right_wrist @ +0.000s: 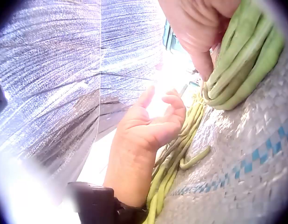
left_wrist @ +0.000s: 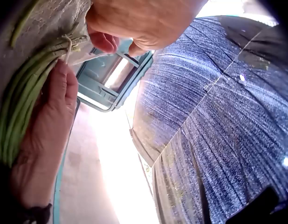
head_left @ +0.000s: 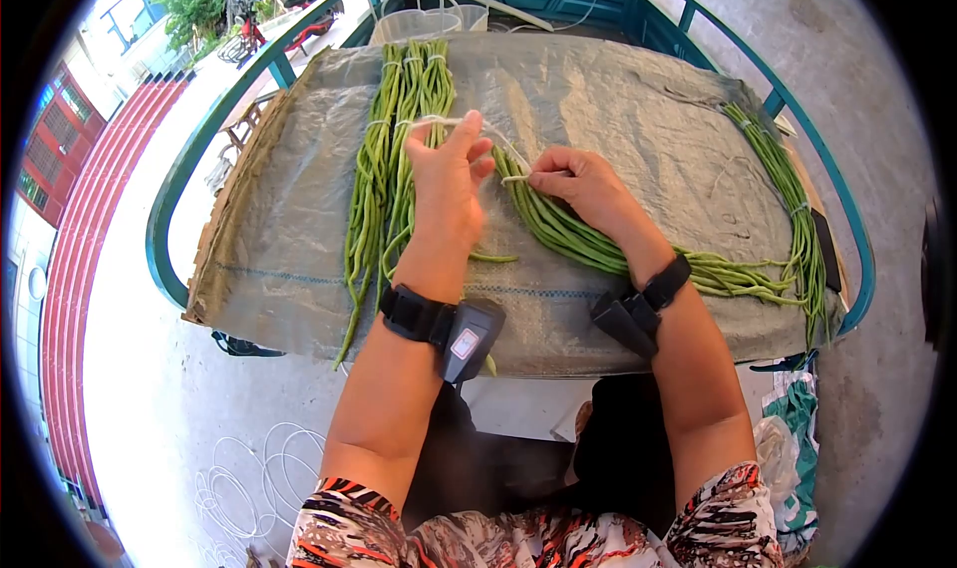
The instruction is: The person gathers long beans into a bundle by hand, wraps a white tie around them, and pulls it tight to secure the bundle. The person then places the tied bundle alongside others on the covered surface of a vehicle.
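Observation:
A bundle of long green beans lies bent across the sack sheet, a white string tied round its near-left end. My right hand pinches the string at the tie, with its fingertips against the bean ends. To the left, my raised left hand holds the string's other stretch between thumb and fingers, drawn out from the tie. In the left wrist view the tied bean ends sit by the right hand's fingertips. Two tied bean bundles lie beyond the left hand.
Another tied bean bundle lies along the right side of the sack sheet. A teal metal rail runs round the cart bed. Clear plastic buckets stand at the back. Coiled white cord lies on the ground at lower left.

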The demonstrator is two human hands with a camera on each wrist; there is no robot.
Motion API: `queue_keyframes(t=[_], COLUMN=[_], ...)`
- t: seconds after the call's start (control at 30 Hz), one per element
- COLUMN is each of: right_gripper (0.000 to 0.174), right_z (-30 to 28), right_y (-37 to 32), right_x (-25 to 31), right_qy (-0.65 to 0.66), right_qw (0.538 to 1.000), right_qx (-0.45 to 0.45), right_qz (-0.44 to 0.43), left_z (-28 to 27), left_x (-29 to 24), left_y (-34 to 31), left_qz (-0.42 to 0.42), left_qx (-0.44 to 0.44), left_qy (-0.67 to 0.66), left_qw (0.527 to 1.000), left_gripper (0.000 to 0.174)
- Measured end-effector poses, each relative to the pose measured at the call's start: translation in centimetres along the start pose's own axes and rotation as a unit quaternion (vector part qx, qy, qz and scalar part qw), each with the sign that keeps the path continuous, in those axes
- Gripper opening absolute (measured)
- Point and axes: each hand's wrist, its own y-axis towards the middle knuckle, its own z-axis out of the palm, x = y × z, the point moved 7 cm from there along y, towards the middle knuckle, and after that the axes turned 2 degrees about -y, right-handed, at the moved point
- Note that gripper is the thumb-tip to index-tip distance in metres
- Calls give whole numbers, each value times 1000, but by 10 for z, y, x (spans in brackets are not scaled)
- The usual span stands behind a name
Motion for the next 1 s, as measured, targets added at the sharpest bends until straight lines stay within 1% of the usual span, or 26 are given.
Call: queue_keyframes(t=[0.03, 0.07, 0.1, 0.13, 0.17, 0.2, 0.3, 0.33, 0.43, 0.47, 0.57, 0.67, 0.77, 0.87, 0.97, 1.0], right_gripper=[10, 11, 11, 12, 13, 14, 15, 15, 16, 12, 11, 10, 10, 10, 9, 9], right_z=[0, -1, -1, -2, -2, -3, -3, -3, -2, -2, -1, -1, 1, 1, 0, -1], right_y=[0, 0, 0, 0, 1, 2, 2, 2, 2, 2, 1, 0, 0, -2, -3, -3], right_x=[0, 1, 1, 1, -1, -4, -5, -3, -5, -6, -6, -4, -4, -1, -1, -1], right_qy=[-12, -17, -23, -29, -24, -19, -17, -18, -3, -10, 7, 34, 63, 82, 78, 73], right_qw=[1000, 1000, 1000, 999, 1000, 1000, 999, 999, 999, 1000, 1000, 999, 998, 997, 997, 997], right_qx=[-4, -7, -10, -14, -15, -17, -18, -18, -19, -5, -2, -7, -3, -11, -19, -20], right_qz=[2, -1, -4, -7, -9, -11, -20, -25, -33, -27, -16, -21, -12, -4, -8, -11], left_z=[-2, -2, 1, 7, 12, 17, 24, 24, 27, 28, 30, 29, 31, 33, 34, 33], left_x=[-8, -11, -12, -12, -12, 2, 15, 14, 12, 12, 5, 8, 11, 5, 1, 3], left_y=[-3, 0, -2, -7, -8, 2, -5, -5, -10, -11, -18, -15, -16, -22, -26, -25], left_qz=[45, 77, 106, 134, 162, 209, 244, 253, 289, 288, 320, 287, 286, 287, 279, 268], left_qx=[-40, -15, -6, 3, 12, 85, 154, 141, 160, 161, 137, 165, 174, 161, 130, 132], left_qy=[4, 82, 179, 273, 364, 464, 506, 498, 562, 567, 566, 527, 563, 598, 617, 617], left_qw=[998, 993, 978, 953, 917, 857, 813, 817, 758, 754, 748, 783, 756, 731, 724, 728], left_gripper=[52, 65, 64, 62, 61, 44, 24, 19, 22, 22, 20, 19, 19, 18, 17, 16])
